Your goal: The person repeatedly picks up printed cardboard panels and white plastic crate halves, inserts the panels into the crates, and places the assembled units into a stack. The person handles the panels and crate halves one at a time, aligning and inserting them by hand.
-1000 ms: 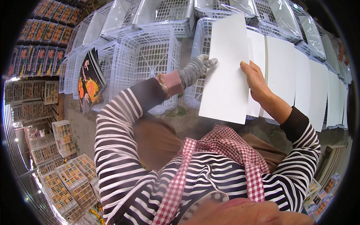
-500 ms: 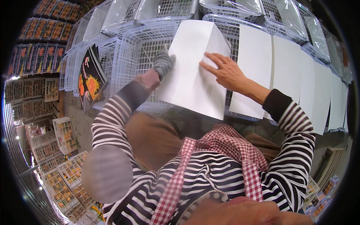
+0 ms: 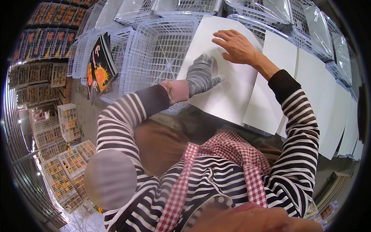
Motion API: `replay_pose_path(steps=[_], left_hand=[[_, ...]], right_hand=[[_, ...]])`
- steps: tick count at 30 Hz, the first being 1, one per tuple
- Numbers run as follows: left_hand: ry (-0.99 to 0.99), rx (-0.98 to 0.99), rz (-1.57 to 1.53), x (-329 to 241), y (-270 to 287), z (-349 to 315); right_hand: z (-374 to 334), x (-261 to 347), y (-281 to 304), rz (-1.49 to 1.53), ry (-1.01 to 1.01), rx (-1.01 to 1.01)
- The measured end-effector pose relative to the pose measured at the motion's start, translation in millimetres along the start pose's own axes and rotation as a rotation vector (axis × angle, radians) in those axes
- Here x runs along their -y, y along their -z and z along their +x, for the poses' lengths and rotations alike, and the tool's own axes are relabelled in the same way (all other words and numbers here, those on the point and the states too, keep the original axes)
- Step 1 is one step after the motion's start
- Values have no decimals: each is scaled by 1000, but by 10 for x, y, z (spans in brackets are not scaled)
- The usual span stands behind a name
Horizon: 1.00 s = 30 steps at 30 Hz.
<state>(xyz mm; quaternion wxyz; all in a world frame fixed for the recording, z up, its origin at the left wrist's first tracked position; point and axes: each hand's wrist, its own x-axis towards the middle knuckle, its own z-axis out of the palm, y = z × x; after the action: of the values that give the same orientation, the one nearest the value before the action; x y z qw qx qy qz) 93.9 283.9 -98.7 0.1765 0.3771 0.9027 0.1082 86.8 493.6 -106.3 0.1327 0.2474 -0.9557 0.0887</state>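
A large white paper sheet (image 3: 231, 96) with a crease down it lies over a pale blue plastic crate. My left hand (image 3: 200, 75), in a grey knitted glove, rests on the sheet's left half with fingers and thumb spread. My right hand (image 3: 236, 47) is bare, with its fingers stretched out over the far part of the sheet. Whether its fingertips touch the paper, I cannot tell. Neither hand grips anything. To the left is another crate (image 3: 136, 48) with latticed walls and floor.
Black printed folders (image 3: 102, 71) with orange fruit pictures stand in a crate at the left. More white sheets (image 3: 307, 85) cover crates to the right. Clear plastic film (image 3: 322, 29) lines crates at the back. Stacked crates of orange fruit (image 3: 63, 174) fill the far left.
My left hand has moved from the sheet's left edge onto its surface. My right hand has shifted away, toward the far edge. The sheet lies flatter, and the view has shifted slightly.
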Motion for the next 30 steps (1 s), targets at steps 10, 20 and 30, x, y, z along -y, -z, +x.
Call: replay_pose_path(steps=[10, 20, 30], left_hand=[[304, 184, -290, 29, -142, 48], [337, 63, -184, -80, -391, 235], [375, 109, -202, 262, 863, -145]], right_hand=[[393, -144, -445, 2, -134, 225], [-50, -259, -437, 184, 41, -131], [93, -23, -82, 426, -64, -107]])
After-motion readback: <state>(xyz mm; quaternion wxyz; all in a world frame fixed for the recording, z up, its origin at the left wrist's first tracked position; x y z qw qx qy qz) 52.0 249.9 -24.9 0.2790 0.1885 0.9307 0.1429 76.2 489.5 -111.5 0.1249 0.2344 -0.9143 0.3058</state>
